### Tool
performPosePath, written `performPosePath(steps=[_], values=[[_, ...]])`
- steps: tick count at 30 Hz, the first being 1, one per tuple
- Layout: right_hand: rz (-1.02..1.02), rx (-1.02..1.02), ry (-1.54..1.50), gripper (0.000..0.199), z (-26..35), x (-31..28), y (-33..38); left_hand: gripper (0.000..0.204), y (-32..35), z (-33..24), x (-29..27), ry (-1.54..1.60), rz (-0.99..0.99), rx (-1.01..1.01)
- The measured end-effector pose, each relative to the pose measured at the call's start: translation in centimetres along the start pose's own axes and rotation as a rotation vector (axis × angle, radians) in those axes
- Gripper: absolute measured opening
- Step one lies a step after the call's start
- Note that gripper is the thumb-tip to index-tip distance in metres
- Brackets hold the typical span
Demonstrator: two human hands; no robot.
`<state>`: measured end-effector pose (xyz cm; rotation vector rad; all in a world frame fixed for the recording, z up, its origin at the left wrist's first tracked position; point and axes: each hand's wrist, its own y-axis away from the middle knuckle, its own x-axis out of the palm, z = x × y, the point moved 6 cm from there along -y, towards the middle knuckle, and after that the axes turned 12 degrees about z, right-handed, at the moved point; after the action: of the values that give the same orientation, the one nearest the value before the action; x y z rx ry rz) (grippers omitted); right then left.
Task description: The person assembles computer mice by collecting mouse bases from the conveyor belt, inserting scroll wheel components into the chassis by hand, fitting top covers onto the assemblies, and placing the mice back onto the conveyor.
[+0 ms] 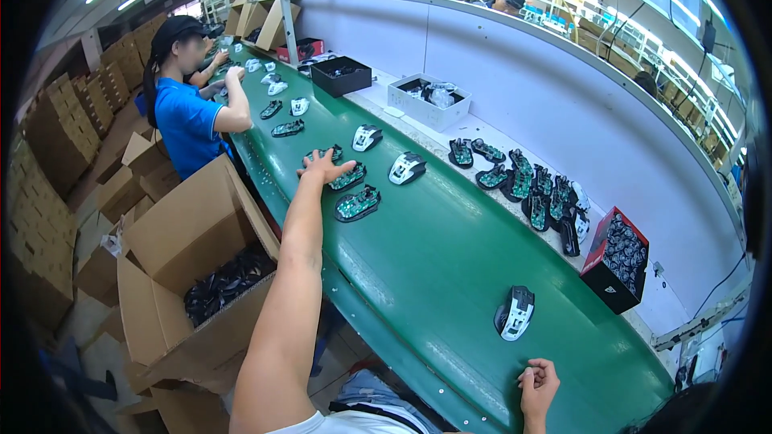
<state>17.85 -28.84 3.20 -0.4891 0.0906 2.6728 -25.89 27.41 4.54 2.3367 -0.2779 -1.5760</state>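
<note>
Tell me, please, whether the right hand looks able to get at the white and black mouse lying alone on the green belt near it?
Probably yes. The right hand rests loosely curled at the belt's near edge, and the white and black mouse lies just beyond it on the green belt, with only bare belt between them.

I count three white computer mice (515, 312) on the belt, two cardboard boxes (173, 249), one red box (617, 259).

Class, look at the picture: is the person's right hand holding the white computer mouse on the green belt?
No: the right hand rests empty at the belt's edge, apart from the white mouse.
</note>
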Motion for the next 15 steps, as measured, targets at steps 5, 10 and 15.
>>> performPosePath(steps=[5, 10, 15], values=[[0.034, 0.001, -0.001, 0.011, -0.1, 0.1, -0.3, 0.129, 2.1, -2.8, -0.8, -0.166, 0.167, 0.047], [0.063, 0.004, -0.043, 0.015, 0.0, -0.3, -0.1, 0.137, 6.0, -6.4, 1.0, -0.298, 0.275, 0.02], [0.102, -0.016, -0.063, 0.018, 0.0, -0.3, -0.1, 0.131, 7.9, -6.1, 3.0, -0.418, 0.281, 0.185]])
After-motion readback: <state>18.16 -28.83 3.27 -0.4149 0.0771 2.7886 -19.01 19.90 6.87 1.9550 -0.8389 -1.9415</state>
